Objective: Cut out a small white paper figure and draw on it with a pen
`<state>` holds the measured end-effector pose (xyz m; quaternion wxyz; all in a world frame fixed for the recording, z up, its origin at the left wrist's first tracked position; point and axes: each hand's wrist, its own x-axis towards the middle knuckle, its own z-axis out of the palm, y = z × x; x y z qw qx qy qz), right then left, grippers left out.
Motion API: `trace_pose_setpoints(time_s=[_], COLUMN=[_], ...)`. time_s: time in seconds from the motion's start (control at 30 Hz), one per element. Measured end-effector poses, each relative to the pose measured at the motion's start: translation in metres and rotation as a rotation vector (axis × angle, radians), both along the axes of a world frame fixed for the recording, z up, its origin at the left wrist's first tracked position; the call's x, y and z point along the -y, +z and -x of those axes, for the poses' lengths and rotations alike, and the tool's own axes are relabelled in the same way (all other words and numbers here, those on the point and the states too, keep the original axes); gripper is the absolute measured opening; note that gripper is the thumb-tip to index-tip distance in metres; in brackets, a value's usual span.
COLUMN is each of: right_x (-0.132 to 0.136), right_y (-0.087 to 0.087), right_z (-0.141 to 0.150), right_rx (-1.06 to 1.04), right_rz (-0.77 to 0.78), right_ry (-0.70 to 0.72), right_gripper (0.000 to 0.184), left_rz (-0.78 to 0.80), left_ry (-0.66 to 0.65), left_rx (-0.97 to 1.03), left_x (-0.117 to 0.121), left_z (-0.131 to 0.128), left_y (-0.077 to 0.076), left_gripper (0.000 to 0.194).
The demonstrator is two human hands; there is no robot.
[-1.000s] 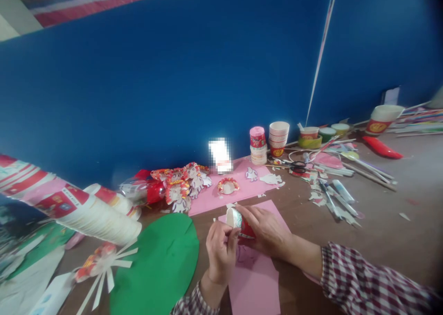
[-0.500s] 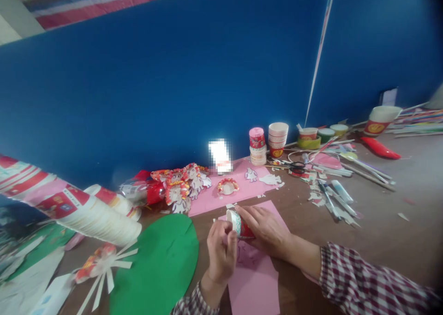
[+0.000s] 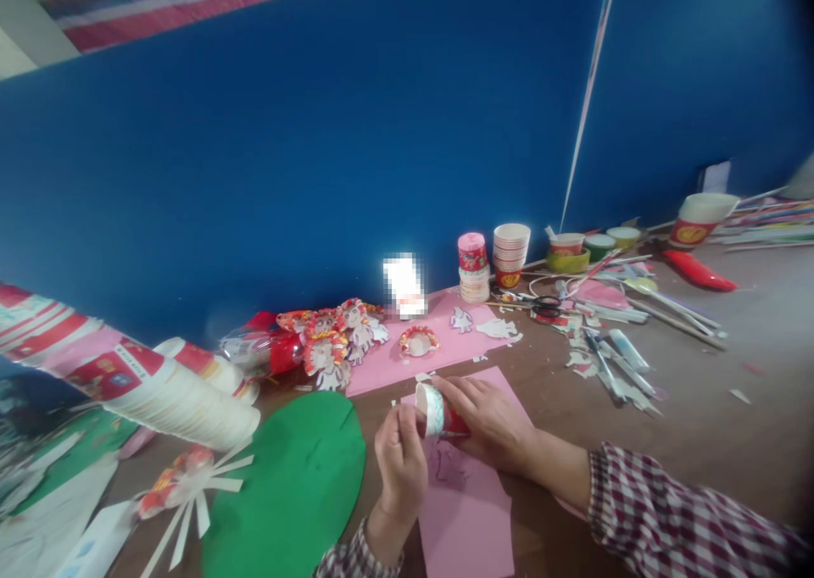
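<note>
A red and white paper cup (image 3: 433, 408) with a teal pattern lies on its side, its mouth facing left. My right hand (image 3: 491, 421) is wrapped over its body from the right. At the cup's rim, the fingers of my left hand (image 3: 402, 459) are closed in a pinch; their tips are partly hidden by the cup's edge. Under both hands lies a pink paper sheet (image 3: 471, 519) with dark drawn lines. Beyond them, on another pink sheet (image 3: 381, 373), rest a braided red and yellow ring (image 3: 418, 341) and small paper cut-outs (image 3: 496, 329).
On the left are a green paper disc (image 3: 286, 485), a long stack of paper cups (image 3: 184, 408) and a strip-cut cup piece (image 3: 191, 480). Cup stacks (image 3: 511, 252), scissors (image 3: 547, 303), pens (image 3: 604, 364) and paper scraps lie right. A blue partition (image 3: 318, 154) stands behind.
My left hand has shifted slightly left, its fingertips now drawn together at the cup's rim, and more of the teal pattern shows. My right hand stays on the cup.
</note>
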<state>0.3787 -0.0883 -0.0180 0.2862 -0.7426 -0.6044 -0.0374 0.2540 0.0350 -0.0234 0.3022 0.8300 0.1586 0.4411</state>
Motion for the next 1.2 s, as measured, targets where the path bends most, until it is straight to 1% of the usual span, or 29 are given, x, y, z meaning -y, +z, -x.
trace_pose_setpoints(time_s=[0.07, 0.1, 0.17, 0.23, 0.3, 0.4, 0.5, 0.63, 0.73, 0.93, 1.03, 1.07, 1.13, 1.2], right_x=[-0.001, -0.001, -0.001, -0.001, -0.001, -0.002, -0.001, -0.001, -0.001, -0.002, -0.001, -0.001, -0.001, -0.001], right_y=[0.0, -0.001, -0.001, -0.001, -0.001, -0.001, -0.001, -0.001, -0.001, 0.001, 0.002, 0.003, 0.005, 0.007], right_z=[0.0, 0.0, 0.001, 0.002, 0.003, 0.003, 0.002, 0.001, 0.0, -0.002, -0.003, -0.003, -0.003, -0.003], right_rx=[-0.114, -0.169, -0.247, -0.294, -0.334, -0.384, -0.418, -0.453, -0.434, -0.341, -0.337, -0.355, -0.412, -0.46], right_rz=[-0.037, -0.051, -0.066, -0.076, -0.094, -0.097, -0.06, -0.04, -0.046, -0.057, -0.074, -0.081, -0.092, -0.097], right_ry=[-0.055, -0.082, -0.107, -0.081, -0.043, -0.006, 0.021, 0.058, 0.068, 0.087, 0.057, 0.042, 0.025, 0.022], right_gripper=[0.078, 0.078, 0.078, 0.074, 0.071, 0.072, 0.077, 0.079, 0.081, 0.082, 0.076, 0.072, 0.063, 0.057], left_rz=[0.067, 0.073, 0.008, -0.1, -0.17, -0.175, -0.155, -0.177, -0.194, -0.174, -0.136, -0.127, -0.134, -0.175], left_ry=[-0.008, -0.029, -0.089, -0.126, -0.12, -0.111, -0.113, -0.106, -0.106, -0.086, -0.11, -0.129, -0.162, -0.166], left_rx=[0.031, 0.049, 0.056, 0.029, -0.001, -0.004, -0.004, 0.011, 0.022, 0.023, 0.009, 0.002, -0.009, -0.004], left_x=[-0.003, -0.004, -0.005, -0.005, -0.003, -0.001, 0.001, 0.002, 0.004, 0.003, 0.001, 0.0, -0.001, -0.001], left_z=[0.001, 0.001, 0.0, -0.001, -0.002, -0.003, -0.001, 0.0, 0.0, 0.001, 0.002, 0.002, 0.002, 0.0], left_y=[0.001, 0.001, 0.003, 0.005, 0.007, 0.009, 0.008, 0.006, 0.006, 0.005, 0.007, 0.009, 0.011, 0.013], left_gripper=[0.029, 0.027, 0.017, 0.011, 0.011, 0.015, 0.016, 0.019, 0.021, 0.023, 0.027, 0.025, 0.015, 0.006])
